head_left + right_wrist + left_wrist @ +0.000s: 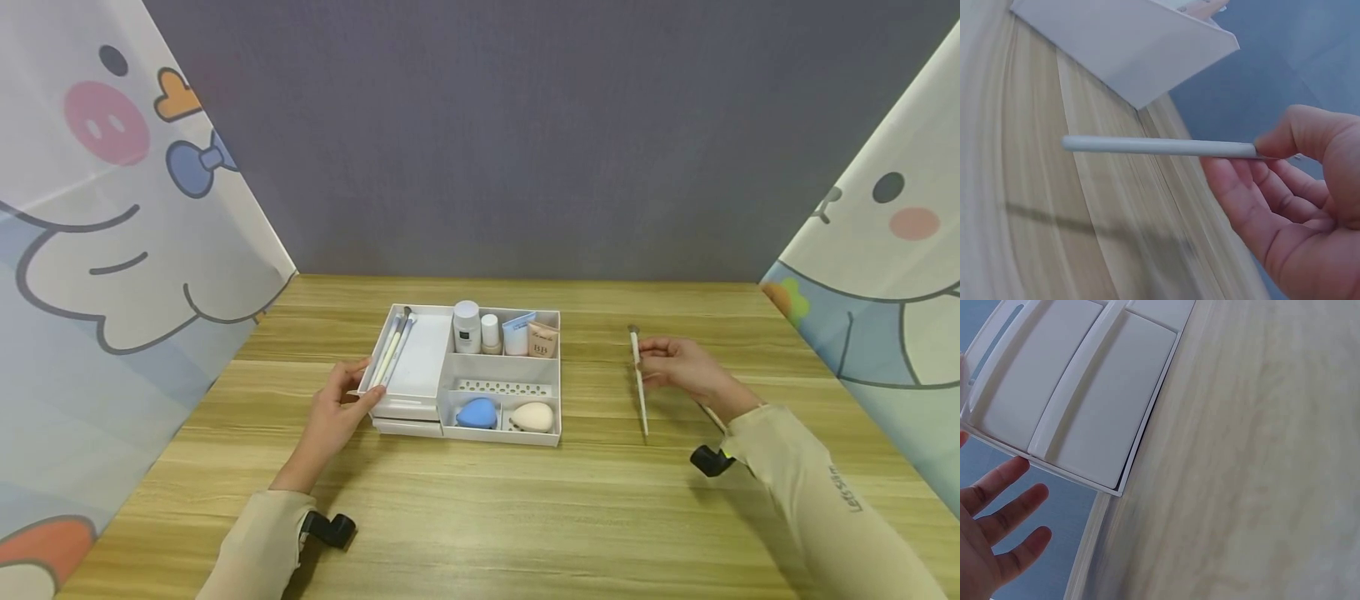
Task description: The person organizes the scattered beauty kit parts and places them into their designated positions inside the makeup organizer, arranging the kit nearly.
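Observation:
On the table stands a white makeup organizer (420,350) with two front drawers. My left hand (341,408) holds its front left corner, thumb at the front edge and fingers along the left side. In the left wrist view, spread fingers (1013,519) reach the organizer's edge beside the drawer fronts (1104,400). Several makeup brushes (392,350) lie in the organizer's left top tray. Right of it, my right hand (682,367) pinches a white-handled makeup brush (640,383) between thumb and fingers. The brush's bristles point away; its handle end (1154,145) shows above the table in the right wrist view.
In the organizer's back compartment stand a white bottle (467,327), a smaller white-capped bottle (491,333), a blue-white tube (517,335) and a beige BB tube (542,340). A blue sponge (477,413) and a cream sponge (532,417) lie in front. A grey panel (480,142) stands behind.

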`<state>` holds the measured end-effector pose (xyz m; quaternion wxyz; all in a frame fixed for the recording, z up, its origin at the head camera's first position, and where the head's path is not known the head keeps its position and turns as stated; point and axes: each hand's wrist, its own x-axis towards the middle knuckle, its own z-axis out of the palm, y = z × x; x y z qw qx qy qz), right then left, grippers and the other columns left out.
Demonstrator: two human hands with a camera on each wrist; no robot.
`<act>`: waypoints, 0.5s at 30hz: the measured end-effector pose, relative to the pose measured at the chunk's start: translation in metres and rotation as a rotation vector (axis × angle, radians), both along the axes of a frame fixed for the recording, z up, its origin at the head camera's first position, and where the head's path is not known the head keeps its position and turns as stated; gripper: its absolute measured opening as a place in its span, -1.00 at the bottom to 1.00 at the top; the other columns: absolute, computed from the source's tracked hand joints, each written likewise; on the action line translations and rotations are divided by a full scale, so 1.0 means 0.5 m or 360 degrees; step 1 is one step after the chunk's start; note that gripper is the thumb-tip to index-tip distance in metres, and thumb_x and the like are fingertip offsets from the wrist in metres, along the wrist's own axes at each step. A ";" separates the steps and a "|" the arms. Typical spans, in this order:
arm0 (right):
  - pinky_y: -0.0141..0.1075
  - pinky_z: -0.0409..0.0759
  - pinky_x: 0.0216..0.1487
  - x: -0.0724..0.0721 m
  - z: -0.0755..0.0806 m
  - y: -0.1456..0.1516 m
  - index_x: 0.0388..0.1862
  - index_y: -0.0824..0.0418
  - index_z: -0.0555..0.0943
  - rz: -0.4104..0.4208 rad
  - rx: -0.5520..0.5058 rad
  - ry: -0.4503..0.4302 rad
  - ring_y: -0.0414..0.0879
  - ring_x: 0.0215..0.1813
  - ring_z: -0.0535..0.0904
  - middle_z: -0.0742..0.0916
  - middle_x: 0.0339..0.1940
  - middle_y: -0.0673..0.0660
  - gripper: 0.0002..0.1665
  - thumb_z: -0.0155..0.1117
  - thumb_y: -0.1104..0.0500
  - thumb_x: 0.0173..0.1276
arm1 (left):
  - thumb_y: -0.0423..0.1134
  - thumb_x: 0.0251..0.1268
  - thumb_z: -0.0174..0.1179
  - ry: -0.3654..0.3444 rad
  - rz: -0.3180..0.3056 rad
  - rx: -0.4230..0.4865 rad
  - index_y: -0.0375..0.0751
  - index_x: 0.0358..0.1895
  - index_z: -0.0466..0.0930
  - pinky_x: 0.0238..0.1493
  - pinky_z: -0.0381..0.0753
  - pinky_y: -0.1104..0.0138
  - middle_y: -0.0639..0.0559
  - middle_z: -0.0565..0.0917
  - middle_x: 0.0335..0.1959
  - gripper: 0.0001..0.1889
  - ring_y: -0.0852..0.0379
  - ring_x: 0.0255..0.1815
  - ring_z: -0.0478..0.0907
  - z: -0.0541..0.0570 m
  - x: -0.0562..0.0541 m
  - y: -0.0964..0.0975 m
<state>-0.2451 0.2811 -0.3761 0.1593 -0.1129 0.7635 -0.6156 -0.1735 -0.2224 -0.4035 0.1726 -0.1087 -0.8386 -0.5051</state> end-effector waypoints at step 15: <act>-0.33 0.67 -0.11 0.005 0.002 -0.025 0.11 0.39 0.44 -0.0122 -0.0484 -0.0095 -0.07 -0.16 0.69 0.66 -0.18 0.10 -0.76 0.04 0.41 0.51 | -0.44 0.31 0.27 -0.0041 0.0002 0.0000 -0.34 0.22 0.44 -0.18 0.55 0.47 -0.32 0.66 -0.04 -0.57 0.40 -0.16 0.51 0.001 -0.001 -0.002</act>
